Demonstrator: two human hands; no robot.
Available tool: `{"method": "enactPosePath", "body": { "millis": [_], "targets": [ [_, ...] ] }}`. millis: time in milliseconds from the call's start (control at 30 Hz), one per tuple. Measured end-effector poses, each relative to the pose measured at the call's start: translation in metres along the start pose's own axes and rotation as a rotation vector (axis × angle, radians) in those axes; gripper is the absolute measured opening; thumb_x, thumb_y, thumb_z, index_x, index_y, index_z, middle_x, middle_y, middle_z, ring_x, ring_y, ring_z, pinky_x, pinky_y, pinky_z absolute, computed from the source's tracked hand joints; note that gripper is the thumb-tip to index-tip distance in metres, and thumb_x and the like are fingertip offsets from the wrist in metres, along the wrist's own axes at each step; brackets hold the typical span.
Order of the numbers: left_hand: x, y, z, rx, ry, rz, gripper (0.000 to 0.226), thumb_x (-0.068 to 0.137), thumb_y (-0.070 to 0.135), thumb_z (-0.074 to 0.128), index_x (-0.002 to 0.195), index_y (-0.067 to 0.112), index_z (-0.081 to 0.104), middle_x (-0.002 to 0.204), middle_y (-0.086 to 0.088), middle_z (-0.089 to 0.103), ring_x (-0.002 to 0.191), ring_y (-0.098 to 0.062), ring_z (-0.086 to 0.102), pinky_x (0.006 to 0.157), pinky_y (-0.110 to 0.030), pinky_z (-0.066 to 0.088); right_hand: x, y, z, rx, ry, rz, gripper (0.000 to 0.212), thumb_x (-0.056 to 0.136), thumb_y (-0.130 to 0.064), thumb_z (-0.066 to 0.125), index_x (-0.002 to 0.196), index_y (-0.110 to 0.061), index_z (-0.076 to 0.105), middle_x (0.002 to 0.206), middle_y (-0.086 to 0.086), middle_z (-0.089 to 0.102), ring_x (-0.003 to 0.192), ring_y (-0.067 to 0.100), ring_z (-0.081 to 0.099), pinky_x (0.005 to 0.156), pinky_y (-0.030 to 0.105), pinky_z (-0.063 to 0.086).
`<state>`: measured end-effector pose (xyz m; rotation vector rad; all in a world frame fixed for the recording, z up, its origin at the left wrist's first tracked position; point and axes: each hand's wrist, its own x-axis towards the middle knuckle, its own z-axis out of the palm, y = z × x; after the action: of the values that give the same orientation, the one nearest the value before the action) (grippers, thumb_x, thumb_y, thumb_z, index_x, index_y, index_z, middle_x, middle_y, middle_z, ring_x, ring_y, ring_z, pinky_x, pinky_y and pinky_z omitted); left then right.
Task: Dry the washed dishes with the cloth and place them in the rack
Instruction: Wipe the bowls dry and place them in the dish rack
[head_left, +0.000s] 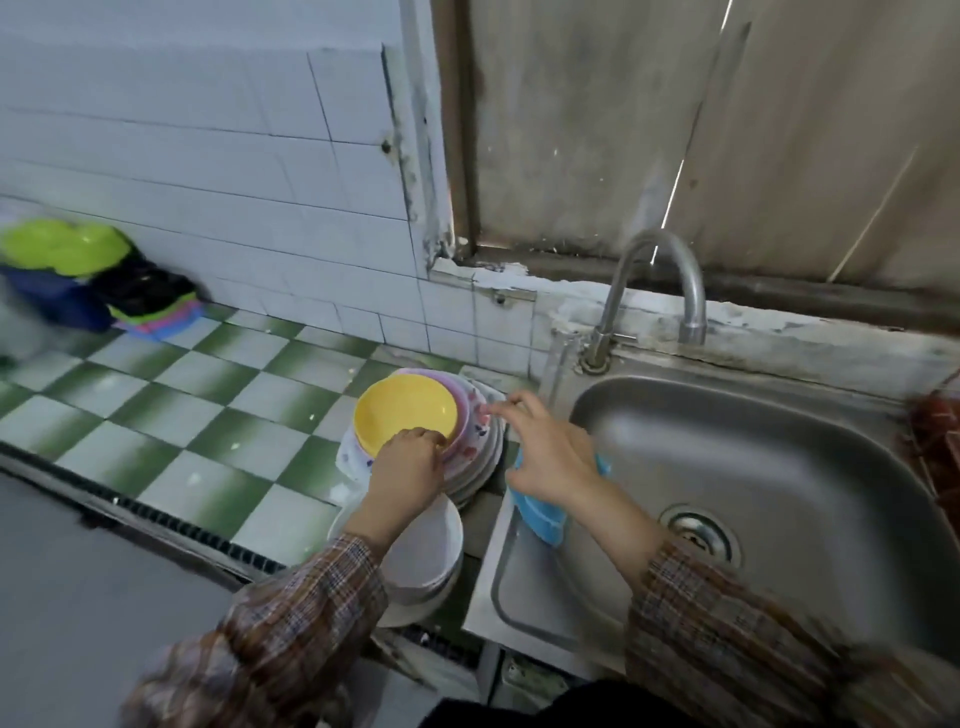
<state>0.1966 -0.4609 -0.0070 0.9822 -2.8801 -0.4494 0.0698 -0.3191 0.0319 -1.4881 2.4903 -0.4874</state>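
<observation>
Centrally, a yellow bowl (402, 413) tops a stack of plates (480, 452) on the green-checked counter (182, 405); the left hand (408, 462) pinches its near rim; the right hand (545, 452), clutching a blue cloth (540, 512) beneath its palm, fingers the plates' edge; white bowls (426, 551) sit below; a steel sink (779, 467) fills the right.

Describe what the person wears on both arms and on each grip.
The left sleeve and right sleeve are long, loose plaid fabric in brown with reddish and pale lines, reaching the wrists. The left grip and right grip are ungloved hands.
</observation>
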Motion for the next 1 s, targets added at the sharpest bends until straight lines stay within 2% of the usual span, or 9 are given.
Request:
{"method": "enactPosePath", "body": {
  "millis": [67, 133, 300, 433, 533, 667, 800, 933, 1000],
  "targets": [
    [0.015, -0.018, 0.000, 0.055, -0.104, -0.051, 0.040, 0.094, 0.016, 0.050, 0.133, 0.013, 0.055, 0.135, -0.010, 0.056, 0.127, -0.028, 0.047, 0.100, -0.035, 0.040, 0.021, -0.013, 0.006, -0.036, -0.031, -0.047, 0.075, 0.077, -0.014, 0.068, 0.141, -0.038, 0.037, 0.143, -0.009, 0.028, 0.114, 0.022, 0.054, 0.078, 0.033, 0.047],
    [0.031, -0.035, 0.002, 0.044, -0.211, -0.106, 0.047, 0.093, 0.023, 0.055, 0.138, 0.016, 0.050, 0.141, -0.007, 0.051, 0.131, -0.025, 0.044, 0.105, -0.034, 0.039, 0.039, -0.026, 0.010, -0.098, -0.070, -0.088, 0.071, 0.081, -0.019, 0.068, 0.142, -0.038, 0.037, 0.148, -0.009, 0.024, 0.126, 0.023, 0.045, 0.088, 0.036, 0.047],
    [0.060, -0.056, 0.003, 0.179, -0.360, -0.064, 0.059, 0.087, 0.042, 0.063, 0.139, 0.015, 0.049, 0.139, -0.004, 0.054, 0.128, -0.023, 0.049, 0.106, -0.035, 0.038, 0.078, -0.048, 0.017, -0.355, -0.347, -0.176, 0.075, 0.085, -0.037, 0.069, 0.149, -0.036, 0.030, 0.161, -0.011, 0.009, 0.146, 0.023, 0.017, 0.115, 0.045, 0.028],
    [0.067, -0.059, 0.002, 0.290, -0.489, 0.014, 0.051, 0.092, 0.041, 0.059, 0.135, 0.016, 0.054, 0.134, -0.004, 0.058, 0.129, -0.025, 0.047, 0.118, -0.046, 0.009, 0.103, -0.049, 0.030, -0.483, -0.504, -0.211, 0.072, 0.088, -0.037, 0.064, 0.151, -0.033, 0.030, 0.162, -0.013, 0.013, 0.146, 0.024, 0.022, 0.115, 0.049, 0.026],
    [0.067, -0.063, 0.003, 0.275, -0.561, 0.001, 0.041, 0.096, 0.041, 0.052, 0.123, 0.012, 0.061, 0.121, -0.008, 0.064, 0.121, -0.028, 0.052, 0.118, -0.051, 0.003, 0.115, -0.042, 0.043, -0.496, -0.598, -0.207, 0.070, 0.086, -0.029, 0.062, 0.150, -0.031, 0.032, 0.158, -0.006, 0.028, 0.143, 0.022, 0.028, 0.114, 0.050, 0.026],
    [0.063, -0.067, 0.002, 0.269, -0.505, 0.043, 0.035, 0.098, 0.038, 0.048, 0.110, 0.009, 0.064, 0.110, -0.010, 0.066, 0.112, -0.028, 0.055, 0.119, -0.051, 0.000, 0.119, -0.034, 0.050, -0.501, -0.598, -0.214, 0.058, 0.084, -0.020, 0.060, 0.140, -0.030, 0.048, 0.145, 0.005, 0.045, 0.133, 0.026, 0.044, 0.111, 0.046, 0.030],
    [0.062, -0.069, -0.002, 0.291, -0.404, 0.069, 0.036, 0.092, 0.043, 0.058, 0.103, 0.011, 0.069, 0.105, -0.009, 0.069, 0.106, -0.027, 0.059, 0.120, -0.046, 0.007, 0.120, -0.030, 0.050, -0.441, -0.538, -0.237, 0.051, 0.082, -0.018, 0.059, 0.131, -0.029, 0.055, 0.124, 0.000, 0.060, 0.119, 0.026, 0.054, 0.104, 0.041, 0.036],
    [0.064, -0.067, -0.007, 0.276, -0.337, 0.057, 0.038, 0.081, 0.049, 0.069, 0.099, 0.015, 0.074, 0.096, -0.007, 0.071, 0.100, -0.024, 0.061, 0.118, -0.041, 0.013, 0.117, -0.029, 0.047, -0.289, -0.436, -0.194, 0.035, 0.081, -0.016, 0.059, 0.114, -0.024, 0.063, 0.085, -0.002, 0.052, 0.103, 0.028, 0.053, 0.096, 0.037, 0.037],
    [0.064, -0.066, -0.010, 0.222, -0.332, 0.053, 0.036, 0.078, 0.048, 0.073, 0.091, 0.015, 0.074, 0.087, -0.005, 0.070, 0.095, -0.022, 0.061, 0.116, -0.039, 0.016, 0.115, -0.029, 0.047, -0.234, -0.400, -0.150, 0.029, 0.081, -0.017, 0.061, 0.109, -0.024, 0.066, 0.098, 0.002, 0.060, 0.115, 0.029, 0.050, 0.099, 0.035, 0.035]
  ]
}}
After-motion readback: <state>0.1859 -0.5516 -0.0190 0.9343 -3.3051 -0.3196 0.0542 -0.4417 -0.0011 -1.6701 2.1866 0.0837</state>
